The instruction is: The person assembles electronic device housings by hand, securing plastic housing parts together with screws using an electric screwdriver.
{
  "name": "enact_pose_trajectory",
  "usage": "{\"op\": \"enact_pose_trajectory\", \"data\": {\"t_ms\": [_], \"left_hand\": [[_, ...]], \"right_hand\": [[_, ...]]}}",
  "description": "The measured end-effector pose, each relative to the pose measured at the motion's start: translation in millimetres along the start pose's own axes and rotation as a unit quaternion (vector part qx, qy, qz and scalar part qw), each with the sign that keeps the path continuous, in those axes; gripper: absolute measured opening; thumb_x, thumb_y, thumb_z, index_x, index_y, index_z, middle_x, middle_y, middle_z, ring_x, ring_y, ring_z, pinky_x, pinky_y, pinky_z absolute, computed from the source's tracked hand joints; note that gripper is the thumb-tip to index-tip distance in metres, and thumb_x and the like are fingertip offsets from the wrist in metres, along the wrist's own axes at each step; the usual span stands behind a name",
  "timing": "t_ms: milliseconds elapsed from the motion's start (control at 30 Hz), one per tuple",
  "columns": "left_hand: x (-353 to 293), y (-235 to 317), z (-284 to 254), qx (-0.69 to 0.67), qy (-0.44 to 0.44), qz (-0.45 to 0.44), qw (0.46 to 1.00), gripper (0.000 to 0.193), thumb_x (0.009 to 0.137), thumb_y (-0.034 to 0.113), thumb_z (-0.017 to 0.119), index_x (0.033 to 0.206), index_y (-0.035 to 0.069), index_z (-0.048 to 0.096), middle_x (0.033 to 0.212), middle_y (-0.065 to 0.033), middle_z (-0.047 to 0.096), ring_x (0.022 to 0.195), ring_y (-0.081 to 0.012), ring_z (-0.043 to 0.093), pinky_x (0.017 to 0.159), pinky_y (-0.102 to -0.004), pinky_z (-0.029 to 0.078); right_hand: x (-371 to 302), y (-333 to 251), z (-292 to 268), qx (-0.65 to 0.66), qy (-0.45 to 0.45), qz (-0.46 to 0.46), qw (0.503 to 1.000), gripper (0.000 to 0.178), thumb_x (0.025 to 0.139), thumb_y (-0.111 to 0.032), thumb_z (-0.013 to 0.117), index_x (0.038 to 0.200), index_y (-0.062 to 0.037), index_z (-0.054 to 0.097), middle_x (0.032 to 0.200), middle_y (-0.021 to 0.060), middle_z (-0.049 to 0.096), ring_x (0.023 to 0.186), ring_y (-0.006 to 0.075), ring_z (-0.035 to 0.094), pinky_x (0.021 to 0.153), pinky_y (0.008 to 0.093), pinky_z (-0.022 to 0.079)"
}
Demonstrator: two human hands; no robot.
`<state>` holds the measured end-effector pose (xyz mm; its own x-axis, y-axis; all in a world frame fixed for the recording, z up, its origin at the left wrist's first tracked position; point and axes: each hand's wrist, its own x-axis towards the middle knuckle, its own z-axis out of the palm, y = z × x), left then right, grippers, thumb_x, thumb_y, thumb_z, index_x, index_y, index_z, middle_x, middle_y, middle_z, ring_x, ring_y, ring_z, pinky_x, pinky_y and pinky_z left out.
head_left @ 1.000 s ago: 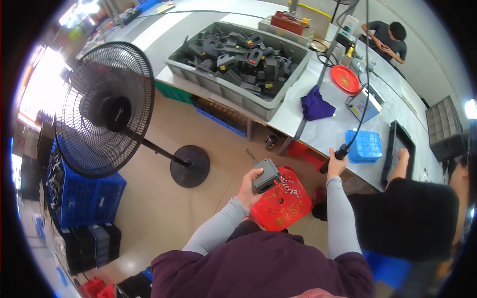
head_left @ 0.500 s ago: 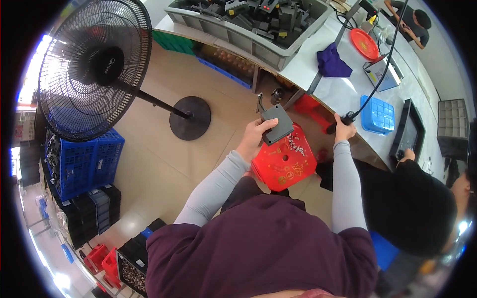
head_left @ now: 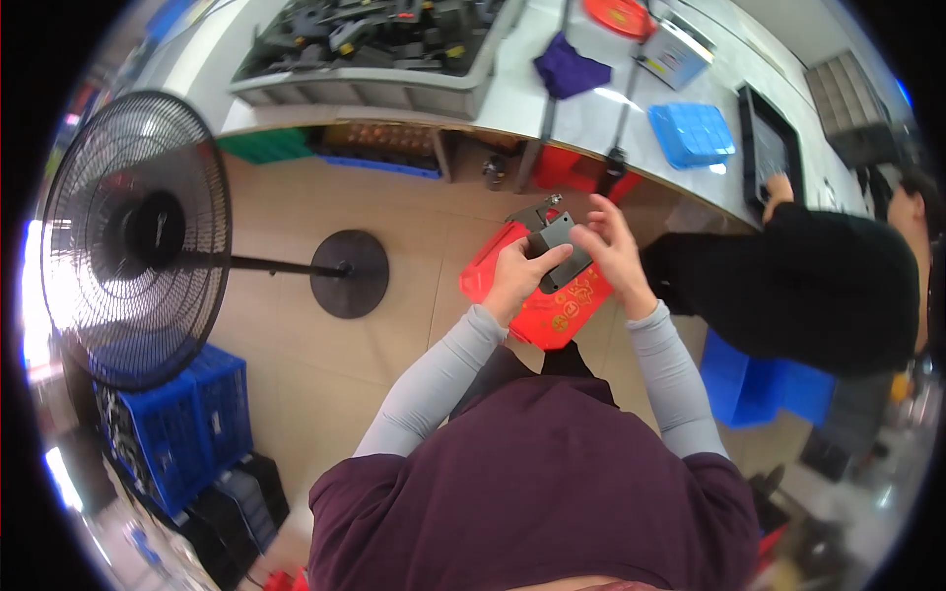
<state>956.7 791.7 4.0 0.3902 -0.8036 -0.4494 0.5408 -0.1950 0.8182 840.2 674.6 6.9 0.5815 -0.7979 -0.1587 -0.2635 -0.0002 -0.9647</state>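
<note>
My left hand [head_left: 516, 280] is closed round a dark grey box-shaped housing [head_left: 555, 234], its thumb lying across the face. A small metal arm sticks out of the housing on its far side. Close by on the right, my right hand [head_left: 617, 258] has its fingers apart and holds nothing; whether its fingertips touch the housing I cannot tell. Beyond that hand a black hand tool, which looks like a power screwdriver [head_left: 613, 169], hangs on its cord by the bench edge. Below both hands stands a red plastic stool [head_left: 554, 325] with a printed top.
A grey bin [head_left: 365, 96] full of dark parts sits on the white bench [head_left: 631, 136]. Also there are a purple cloth [head_left: 570, 69], a blue basket [head_left: 692, 135] and a black tray [head_left: 746, 133]. A standing fan [head_left: 138, 236] is at left; a person in black [head_left: 788, 286] works at right.
My right hand has let go of the black tool and come left to the housing. The tool now hangs free. The view has turned, shifting the bench left.
</note>
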Motion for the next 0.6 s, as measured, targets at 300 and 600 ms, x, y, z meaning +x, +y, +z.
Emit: {"op": "enact_pose_trajectory", "data": {"t_ms": [300,600], "left_hand": [[-47.7,-35.7,68.3,-0.022,-0.247,-0.022,0.968,0.028,0.084,0.015,0.057,0.104,-0.003,0.058,0.101,-0.0094,0.061,0.094,-0.0151,0.057,0.083,-0.0302,0.045],[-103.3,-168.3,176.1,0.084,-0.252,-0.253,0.930,0.021,0.089,0.020,0.046,0.084,0.002,0.057,0.080,-0.0097,0.061,0.072,-0.0184,0.058,0.068,-0.0285,0.045]], "right_hand": [[-100.3,13.0,-63.1,0.042,0.080,-0.006,0.996,0.063,0.066,-0.020,0.075,0.118,0.0016,0.047,0.107,0.0107,0.057,0.097,0.0138,0.054,0.083,0.0283,0.045],[-324.1,78.5,-215.7,0.124,0.294,0.041,0.947,0.077,0.064,-0.031,0.077,0.121,0.0078,0.044,0.114,0.0170,0.054,0.106,0.0215,0.051,0.091,0.0312,0.040]]}}
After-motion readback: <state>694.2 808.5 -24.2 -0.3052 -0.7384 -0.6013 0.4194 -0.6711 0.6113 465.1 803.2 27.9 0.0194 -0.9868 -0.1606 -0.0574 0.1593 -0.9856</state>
